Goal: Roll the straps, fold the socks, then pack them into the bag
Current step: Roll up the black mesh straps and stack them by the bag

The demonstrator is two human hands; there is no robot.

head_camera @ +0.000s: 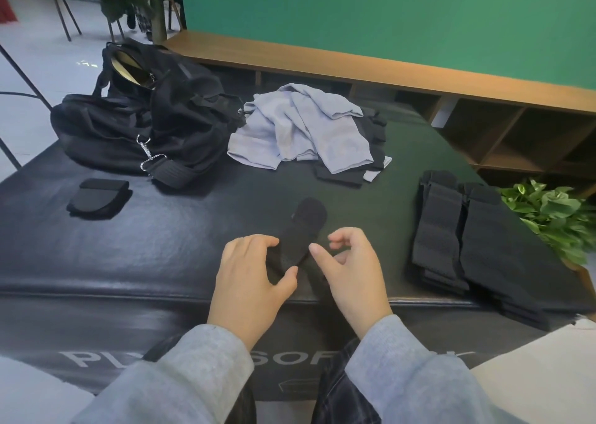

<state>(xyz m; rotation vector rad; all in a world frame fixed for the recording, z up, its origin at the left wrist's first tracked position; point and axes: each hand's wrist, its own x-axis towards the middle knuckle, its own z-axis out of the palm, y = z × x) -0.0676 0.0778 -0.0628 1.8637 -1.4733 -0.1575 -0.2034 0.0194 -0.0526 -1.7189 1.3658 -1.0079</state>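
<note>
Black sock [301, 239] being folded at near centre of tabletop [96, 262].
Near end is pinched by left hand [254, 272]; right hand [348, 265] curled at its right edge, grip not clear. Toe should be brought over to cuff, edges squared, crease pressed flat. Folded sock [98, 198] lies left, straps [464, 230] right, bag [142, 127] far left.

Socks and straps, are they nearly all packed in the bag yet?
Not yet. One folded black sock lies done on the left. Both hands, left and right, are working a second black sock. The straps lie flat and unrolled on the right. The open black bag has nothing visibly packed, so rolling and packing remain.
</note>
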